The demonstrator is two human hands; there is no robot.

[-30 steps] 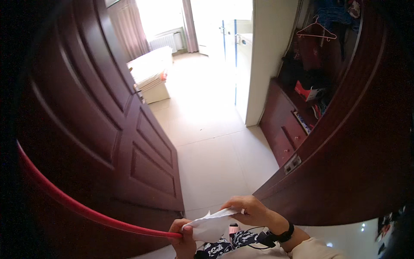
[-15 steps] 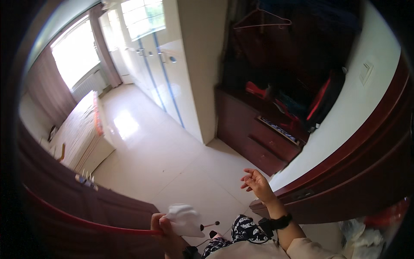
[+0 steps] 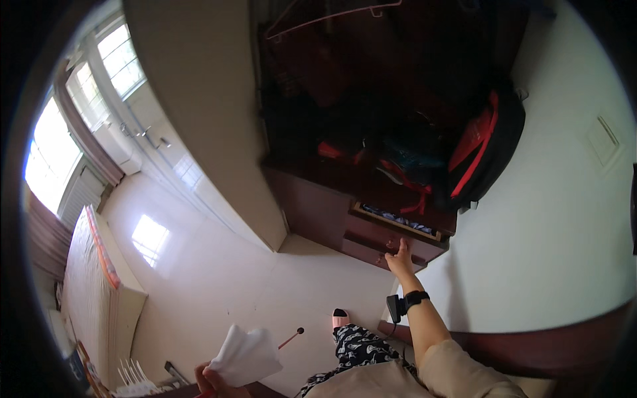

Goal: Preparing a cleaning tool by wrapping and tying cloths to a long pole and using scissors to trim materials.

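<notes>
My left hand (image 3: 211, 383), at the lower edge, is closed on a white cloth (image 3: 247, 355) that hangs out to the right. A thin red rod (image 3: 288, 341) with a dark knob sticks out past the cloth. Red also shows under my fingers, but whether they grip the rod is hard to tell. My right hand (image 3: 400, 261) reaches out to the front of a dark red-brown wooden cabinet (image 3: 305, 199), thumb and index finger apart and nothing between them. The fingertips are by the round drawer knobs; contact is unclear. Above them a drawer (image 3: 398, 221) stands partly open, with patterned fabric inside.
On the cabinet lie a black and red bag (image 3: 488, 149) and dark clothes below a pink hanger (image 3: 332, 18). A white wall (image 3: 544, 245) is on the right, a beige wardrobe side (image 3: 199, 113) on the left. Farther left stands a bed (image 3: 99, 292). A pink slipper (image 3: 340, 320) is on my foot.
My view has swung right and closer to the cabinet. My right hand has moved from mid-air to the drawer fronts. The left hand still holds the cloth, now lower and farther left.
</notes>
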